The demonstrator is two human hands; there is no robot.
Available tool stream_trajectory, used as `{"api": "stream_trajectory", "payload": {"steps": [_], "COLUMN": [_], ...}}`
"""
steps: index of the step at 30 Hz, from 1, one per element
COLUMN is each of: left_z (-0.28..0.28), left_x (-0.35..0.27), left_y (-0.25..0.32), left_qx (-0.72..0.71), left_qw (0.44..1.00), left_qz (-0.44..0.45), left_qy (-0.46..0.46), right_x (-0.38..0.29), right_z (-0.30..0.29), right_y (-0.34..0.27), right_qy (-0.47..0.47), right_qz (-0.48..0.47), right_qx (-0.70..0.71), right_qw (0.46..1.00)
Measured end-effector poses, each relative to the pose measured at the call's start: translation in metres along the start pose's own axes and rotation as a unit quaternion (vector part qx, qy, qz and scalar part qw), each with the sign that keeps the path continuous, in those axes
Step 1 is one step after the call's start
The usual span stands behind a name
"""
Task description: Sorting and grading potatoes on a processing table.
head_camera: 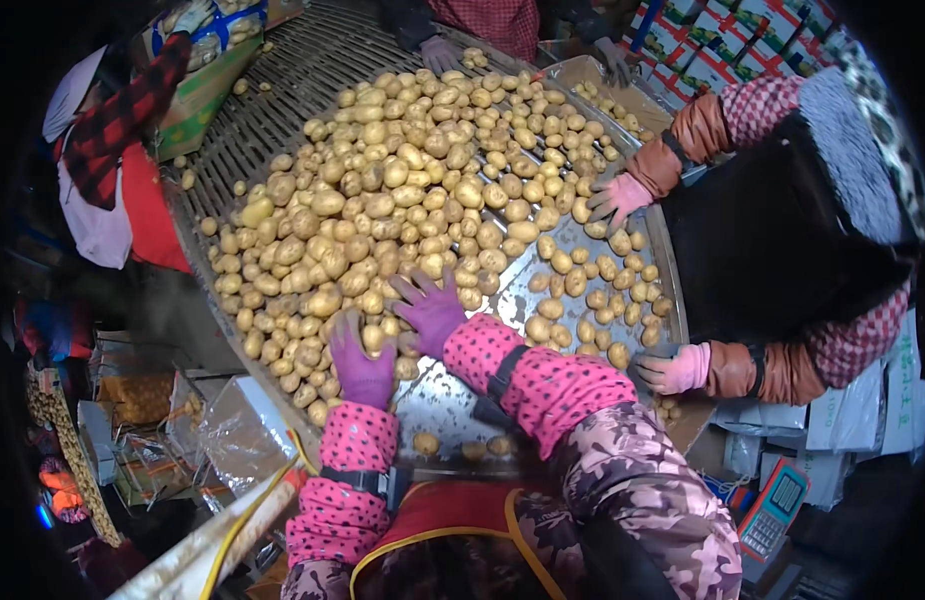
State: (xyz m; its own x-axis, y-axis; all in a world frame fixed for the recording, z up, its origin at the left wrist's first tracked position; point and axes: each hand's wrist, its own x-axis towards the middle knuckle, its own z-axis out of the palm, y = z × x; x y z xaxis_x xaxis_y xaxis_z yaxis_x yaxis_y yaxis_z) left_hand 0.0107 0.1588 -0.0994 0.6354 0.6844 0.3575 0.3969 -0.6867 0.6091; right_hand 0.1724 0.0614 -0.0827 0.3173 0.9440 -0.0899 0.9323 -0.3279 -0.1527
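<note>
A large heap of potatoes (387,195) covers much of a metal sorting table (473,390), slatted at the far end and smooth sheet metal near me. My left hand (363,364), in a purple glove, lies at the near edge of the heap with its fingers around a potato (374,337). Just right of it, my right hand (431,311), gloved alike, rests on the heap with its fingers spread; whether it grips a potato under the palm is hidden. A few potatoes (425,443) lie at the table's near edge.
At the right, a co-worker in pink gloves (620,199) reaches over the table. Another in red checks stands at the left by a green carton (207,97). Gloved hands (440,54) show at the far edge. A white pole (207,540) runs at lower left; a calculator (774,510) lies lower right.
</note>
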Motion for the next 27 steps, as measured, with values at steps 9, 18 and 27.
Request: {"api": "stream_trajectory", "payload": {"steps": [9,18,27], "left_z": [0.052,0.074,0.058], "left_x": [0.137,0.079,0.008], "left_y": [0.014,0.080,0.084], "left_qx": [0.077,0.100,0.073], "left_qw": [0.990,0.945,0.946], "left_qz": [0.101,0.190,0.206], "left_qy": [-0.066,-0.245,-0.238], "right_x": [-0.011,-0.107,-0.062], "right_z": [-0.047,-0.011,-0.044], "right_y": [0.095,0.118,0.184], "right_qy": [0.075,0.245,0.131], "right_qz": [0.177,0.189,0.326], "right_qx": [0.046,0.304,0.090], "right_qw": [0.980,0.901,0.932]}}
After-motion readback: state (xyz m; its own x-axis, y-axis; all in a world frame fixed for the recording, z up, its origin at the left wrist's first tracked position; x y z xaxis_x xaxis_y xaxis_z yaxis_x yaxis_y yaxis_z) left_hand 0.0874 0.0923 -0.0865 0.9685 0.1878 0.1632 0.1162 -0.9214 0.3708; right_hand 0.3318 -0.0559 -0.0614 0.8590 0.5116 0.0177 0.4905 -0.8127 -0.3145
